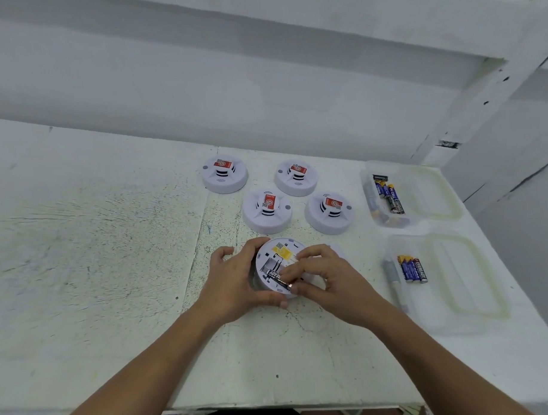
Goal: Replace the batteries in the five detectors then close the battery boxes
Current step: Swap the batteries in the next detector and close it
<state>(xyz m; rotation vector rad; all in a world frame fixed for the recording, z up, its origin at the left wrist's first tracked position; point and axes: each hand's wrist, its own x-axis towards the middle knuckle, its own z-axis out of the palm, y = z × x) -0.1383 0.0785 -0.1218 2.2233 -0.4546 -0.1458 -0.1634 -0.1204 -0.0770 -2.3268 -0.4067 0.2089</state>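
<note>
The right hand (328, 277) pinches a black battery (280, 280) between thumb and fingertips, holding it at the near edge of the open battery compartment (270, 265); the left hand (235, 283) curls round the left rim of the overturned detector (280, 253), gripping it on the white table (97, 244). Beyond the overturned detector stand four others, dome up, each with a red label: a far-left detector (224, 175), a far-right detector (296, 177), a nearer-left detector (266, 211) and a nearer-right detector (329, 213). Right of the overturned detector sits a near clear box (401, 243) holding batteries (413, 269); beyond it, a far clear box (374, 168) holds more batteries (390, 198); both boxes are open.
</note>
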